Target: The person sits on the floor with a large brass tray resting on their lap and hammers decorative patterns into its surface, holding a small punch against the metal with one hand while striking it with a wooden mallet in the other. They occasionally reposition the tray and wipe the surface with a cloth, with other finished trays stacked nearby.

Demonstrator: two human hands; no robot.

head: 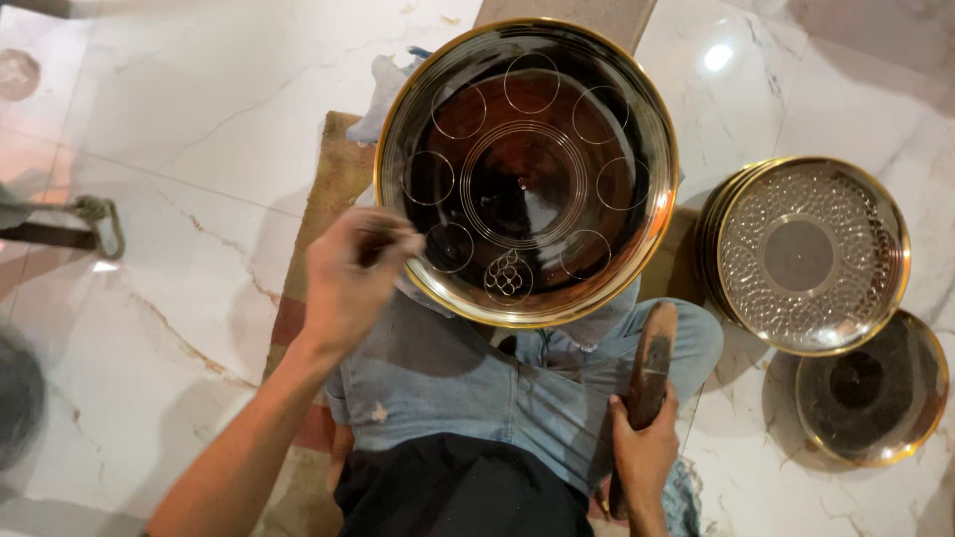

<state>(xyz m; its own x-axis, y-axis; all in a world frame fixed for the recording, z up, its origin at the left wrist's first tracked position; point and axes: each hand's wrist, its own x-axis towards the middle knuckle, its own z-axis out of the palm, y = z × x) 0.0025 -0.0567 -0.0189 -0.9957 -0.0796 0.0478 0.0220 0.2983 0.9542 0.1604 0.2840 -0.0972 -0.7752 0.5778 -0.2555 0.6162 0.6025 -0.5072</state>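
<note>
Head camera looks straight down at a person seated on a marble floor point(169, 328), legs in pale blue jeans point(468, 383) and a dark top at the bottom edge. Nearest, the right hand point(645, 447) is closed around the lower end of a brown wooden mallet point(652, 358), which stands nearly upright over the right thigh with its head just below the rim of the plate. Beyond it, the left hand point(348, 273) is blurred, its fingers curled tight around a small dark tool point(383, 244) whose tip points at the lower left rim of the plate; whether it touches the metal cannot be told. A large round brass plate point(527, 169) rests tilted on the lap, its dark inner face scribed with a central ring of circles, smaller circles about it, and a cluster pattern near the lower edge. Under the legs lies a brown mat point(328, 189). To the right, on the floor, stands a stack of patterned brass plates point(806, 254), and just beside it a smaller plain brass dish point(875, 393).
</note>
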